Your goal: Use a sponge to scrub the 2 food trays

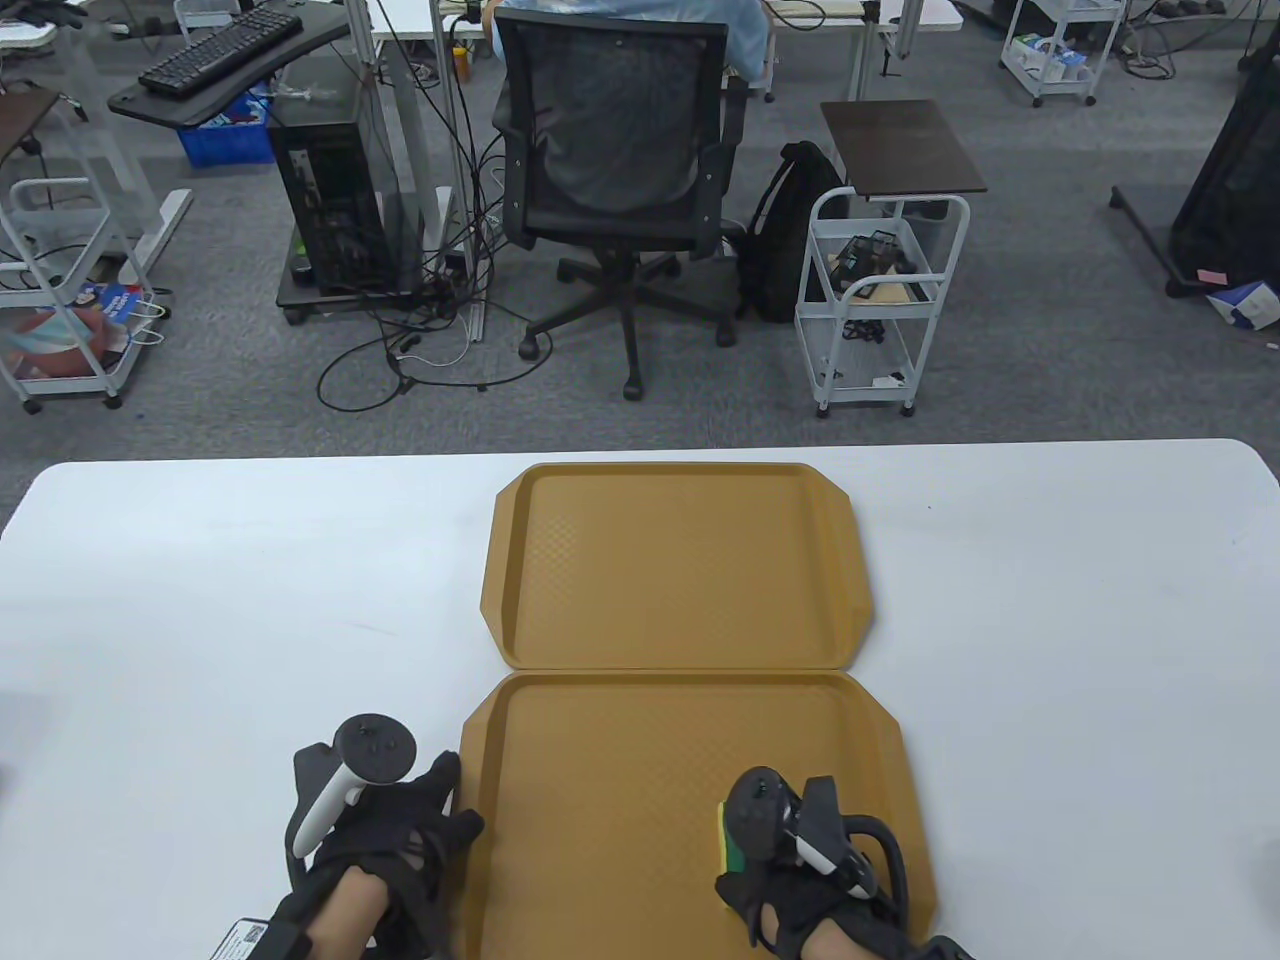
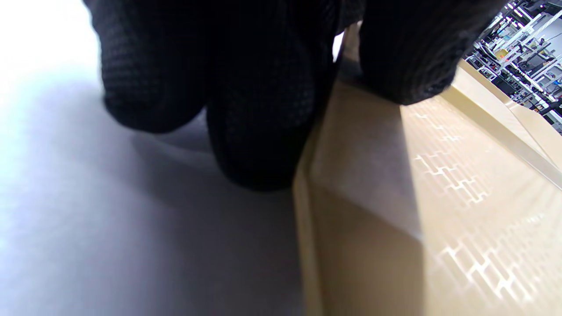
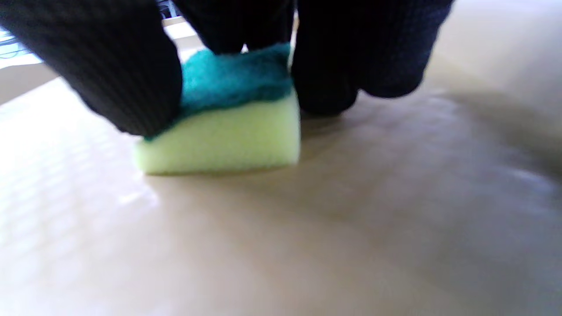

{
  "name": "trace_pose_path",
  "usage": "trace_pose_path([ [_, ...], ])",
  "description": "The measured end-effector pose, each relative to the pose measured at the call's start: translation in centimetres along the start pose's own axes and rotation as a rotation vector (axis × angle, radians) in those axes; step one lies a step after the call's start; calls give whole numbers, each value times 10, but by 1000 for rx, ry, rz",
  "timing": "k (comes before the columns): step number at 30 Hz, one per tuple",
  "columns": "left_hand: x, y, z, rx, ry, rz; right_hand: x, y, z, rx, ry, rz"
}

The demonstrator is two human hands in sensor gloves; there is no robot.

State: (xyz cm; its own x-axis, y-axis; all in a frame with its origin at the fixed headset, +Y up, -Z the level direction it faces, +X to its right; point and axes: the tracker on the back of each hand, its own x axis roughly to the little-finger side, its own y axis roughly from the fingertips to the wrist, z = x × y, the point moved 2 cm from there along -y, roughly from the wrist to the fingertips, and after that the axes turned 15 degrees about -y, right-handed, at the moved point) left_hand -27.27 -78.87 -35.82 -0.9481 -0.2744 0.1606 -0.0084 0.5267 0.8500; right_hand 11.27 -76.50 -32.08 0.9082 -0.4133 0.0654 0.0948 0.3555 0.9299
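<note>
Pinching the soft, compressible sponge [image 3: 228,127] by its sides in my right hand [image 1: 800,850], yellow foam flat on the near food tray [image 1: 620,760], I brace that light, stiff, slippery tray's left rim with my left hand [image 1: 390,830], fingers straight; the far food tray [image 1: 675,565] lies touching it on the bench [image 1: 1050,600].

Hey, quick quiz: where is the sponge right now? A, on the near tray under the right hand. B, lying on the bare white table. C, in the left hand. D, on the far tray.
A: the sponge sits on the near tray, gripped by the right hand.
</note>
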Motion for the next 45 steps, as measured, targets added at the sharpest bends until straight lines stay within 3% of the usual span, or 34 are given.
trace_pose_path([
  [9, 0, 2, -2, -16, -10, 9, 31, 7, -12, 4, 3, 35],
  [15, -6, 8, -4, -61, -69, 30, 24, 13, -3, 136, 87, 7],
  [17, -9, 9, -6, -49, -84, 31, 20, 13, -1, 151, 144, 5],
  [20, -13, 11, -7, -32, -95, 43, 18, 14, -8, 152, 87, -11],
  [24, -3, 10, -16, 113, 163, 45, 23, 22, -30, 213, 3, -43],
  [27, -1, 12, -13, 137, 312, 2, 30, 30, -46, 250, -75, -49],
  [32, -10, 20, 2, 101, 458, -169, 37, 42, -68, 301, -170, -77],
  [34, -13, 23, 8, 34, 515, -158, 38, 46, -73, 309, -187, -94],
  [45, 4, 33, 43, 22, 797, -111, 46, 66, -102, 376, -275, -148],
])
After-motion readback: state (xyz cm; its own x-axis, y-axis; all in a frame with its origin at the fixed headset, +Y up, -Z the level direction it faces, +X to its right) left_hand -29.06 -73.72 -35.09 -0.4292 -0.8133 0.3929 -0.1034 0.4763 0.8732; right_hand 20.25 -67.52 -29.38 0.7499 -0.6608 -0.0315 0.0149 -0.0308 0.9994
